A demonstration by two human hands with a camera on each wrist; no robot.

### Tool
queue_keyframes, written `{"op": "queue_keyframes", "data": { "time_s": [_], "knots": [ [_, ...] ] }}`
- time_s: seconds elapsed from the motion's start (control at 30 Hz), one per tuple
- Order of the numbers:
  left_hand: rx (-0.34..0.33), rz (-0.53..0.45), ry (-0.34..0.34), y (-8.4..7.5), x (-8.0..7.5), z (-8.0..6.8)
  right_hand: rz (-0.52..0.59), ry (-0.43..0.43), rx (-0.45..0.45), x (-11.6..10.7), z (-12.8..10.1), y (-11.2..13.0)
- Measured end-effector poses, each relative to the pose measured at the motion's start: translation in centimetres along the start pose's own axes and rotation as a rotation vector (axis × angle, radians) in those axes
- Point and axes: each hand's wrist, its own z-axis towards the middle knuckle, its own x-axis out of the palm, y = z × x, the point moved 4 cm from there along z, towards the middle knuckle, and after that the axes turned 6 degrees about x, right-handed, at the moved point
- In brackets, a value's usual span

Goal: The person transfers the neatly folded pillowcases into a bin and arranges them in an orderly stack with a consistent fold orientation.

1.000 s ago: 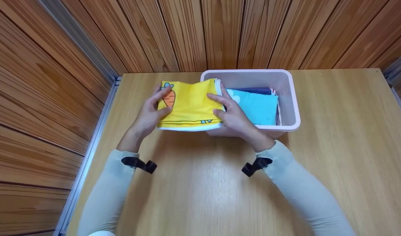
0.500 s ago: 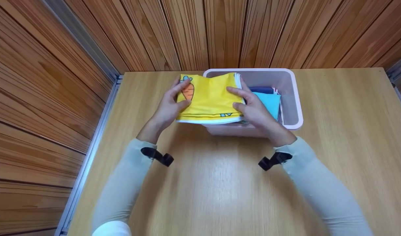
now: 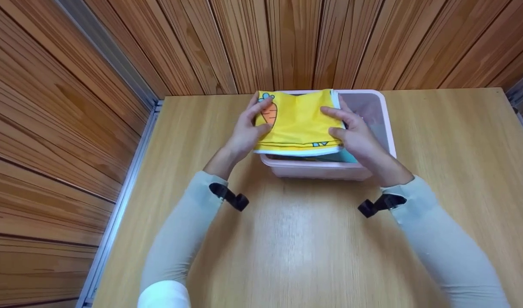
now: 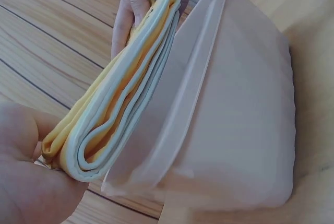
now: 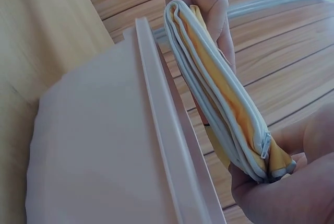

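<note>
While the left hand (image 3: 244, 132) grips the left edge of a folded yellow cloth (image 3: 302, 124), its thumb lies on top beside the printed orange carrot (image 3: 269, 114) and its fingers curl underneath. From the left wrist view the cloth (image 4: 117, 104) shows as several yellow and white layers stacked flat, pinched at the near end by that hand (image 4: 26, 182). The cloth hangs level above the pink bin (image 3: 374, 164), covering most of the opening, with its front edge just above the bin's front rim. Beneath the cloth's right corner a sliver of a blue cloth (image 3: 351, 157) shows inside the bin. On the right, the right hand (image 3: 359, 141) holds the other edge, thumb on top and fingers wrapped under, and the right wrist view shows it (image 5: 292, 192) clenched on the layered end, where a small zipper pull sits. The bin (image 5: 130, 145) stands on the wooden desk (image 3: 295, 239), near its far edge, against the wood-panelled wall (image 3: 287, 42). Both pale sleeves (image 3: 441, 248) carry black straps at the wrist.
</note>
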Motion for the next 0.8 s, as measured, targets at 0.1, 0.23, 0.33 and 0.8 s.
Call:
{"op": "queue_keyframes", "data": {
  "time_s": [0.1,0.23,0.33,0.8],
  "knots": [
    [-0.001,-0.025,0.008,0.0,0.8,0.5,-0.008,-0.013,0.002,-0.8,-0.1,-0.1],
    [-0.007,-0.045,0.013,0.1,1.9,1.2,0.0,-0.025,0.032,-1.8,-0.3,-0.3],
    [-0.023,-0.04,0.009,0.1,2.6,1.4,0.01,-0.03,0.049,-2.6,-0.5,-0.5],
    [-0.116,-0.027,0.002,0.1,5.8,2.2,-0.064,-0.093,0.083,-5.3,-1.8,-1.8]
  ]
}}
